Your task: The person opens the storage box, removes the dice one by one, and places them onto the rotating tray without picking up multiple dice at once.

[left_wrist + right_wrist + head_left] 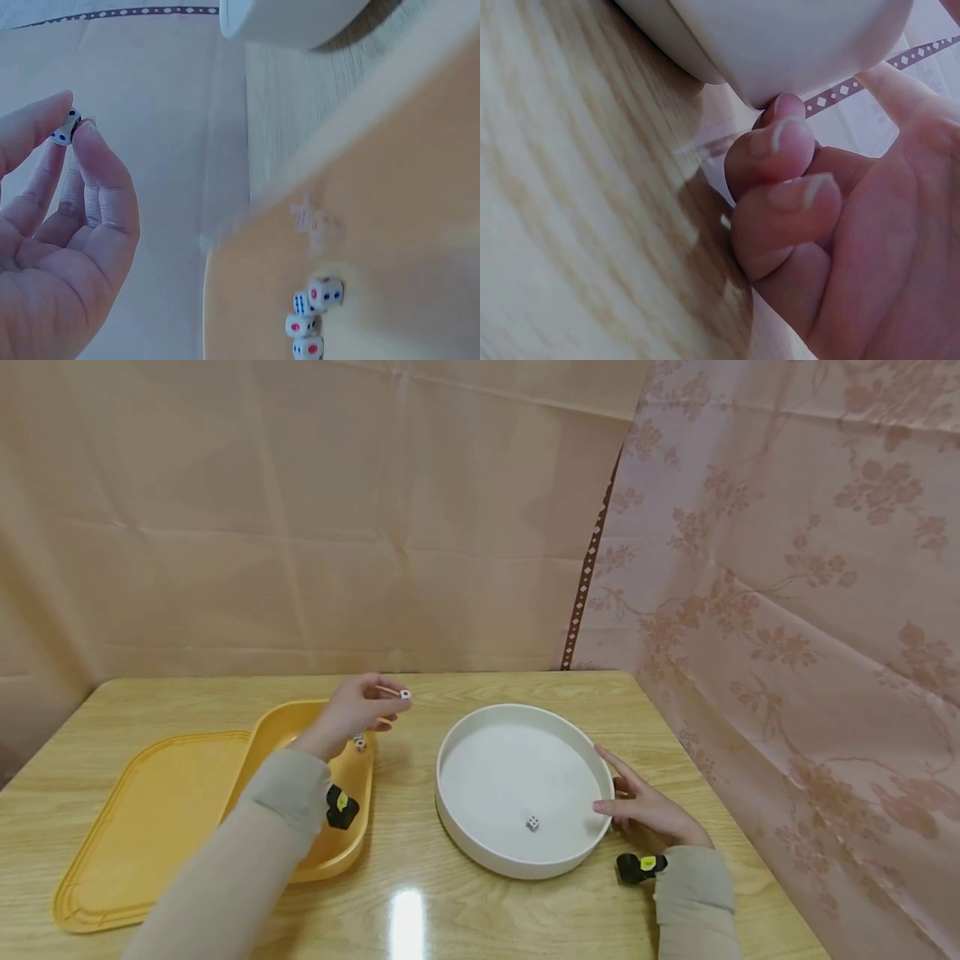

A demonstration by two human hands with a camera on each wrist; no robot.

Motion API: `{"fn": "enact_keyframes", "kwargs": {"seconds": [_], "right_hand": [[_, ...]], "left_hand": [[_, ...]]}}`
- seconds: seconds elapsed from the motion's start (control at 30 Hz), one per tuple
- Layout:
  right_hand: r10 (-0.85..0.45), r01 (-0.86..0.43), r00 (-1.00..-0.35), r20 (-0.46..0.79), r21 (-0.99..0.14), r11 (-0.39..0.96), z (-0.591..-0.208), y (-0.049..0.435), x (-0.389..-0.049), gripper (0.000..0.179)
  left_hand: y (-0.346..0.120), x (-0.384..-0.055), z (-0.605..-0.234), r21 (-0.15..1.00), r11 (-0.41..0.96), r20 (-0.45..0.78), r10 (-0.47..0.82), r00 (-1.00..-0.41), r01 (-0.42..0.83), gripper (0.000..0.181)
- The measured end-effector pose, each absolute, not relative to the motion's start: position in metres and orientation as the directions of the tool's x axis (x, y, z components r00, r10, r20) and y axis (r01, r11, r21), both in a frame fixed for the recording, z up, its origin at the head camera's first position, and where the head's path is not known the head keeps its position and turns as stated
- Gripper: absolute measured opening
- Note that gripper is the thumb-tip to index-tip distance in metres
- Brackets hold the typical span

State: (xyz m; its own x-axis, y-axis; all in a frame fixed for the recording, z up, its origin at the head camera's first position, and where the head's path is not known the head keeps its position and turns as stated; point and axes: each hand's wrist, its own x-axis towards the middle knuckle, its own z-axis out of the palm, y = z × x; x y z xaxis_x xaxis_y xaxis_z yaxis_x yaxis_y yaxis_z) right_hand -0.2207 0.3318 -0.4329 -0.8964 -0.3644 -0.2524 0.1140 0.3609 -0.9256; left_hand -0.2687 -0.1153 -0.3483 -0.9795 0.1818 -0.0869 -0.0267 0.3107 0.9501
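Note:
My left hand (pixel 351 710) pinches a small white die (pixel 405 694) between thumb and fingertips, raised over the far right rim of a yellow box (pixel 347 856). In the left wrist view this die (pixel 66 127) shows blue dots on one face. Several more dice (pixel 325 292) lie clustered inside the box by its wall. My right hand (pixel 648 810) grips the right side of a round white tray (pixel 510 760), thumb over the rim and other fingers outside. One die (pixel 532 823) lies on the tray's floor, toward the near side.
A yellow lid (pixel 153 827) lies flat on the wooden table (pixel 420 852), with the box overlapping its right edge. Behind the table hangs a beige curtain (pixel 337 527), and a flowered pink curtain (pixel 795 610) runs along the right side.

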Motion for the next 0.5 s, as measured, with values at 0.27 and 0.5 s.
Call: {"fn": "enact_keyframes", "kwargs": {"seconds": [0.27,0.5], "right_hand": [[-0.357,0.124,-0.895,-0.267,-0.919,0.375,-0.432,0.331,-0.220,0.095],[-0.364,0.111,-0.896,-0.253,-0.923,0.369,-0.433,0.332,-0.220,0.096]], "left_hand": [[-0.104,-0.268,-0.351,0.951,0.305,-0.111,0.205,-0.972,-0.044,0.037],[-0.093,-0.265,-0.352,0.948,0.312,-0.140,0.212,-0.967,-0.069,0.034]]}}
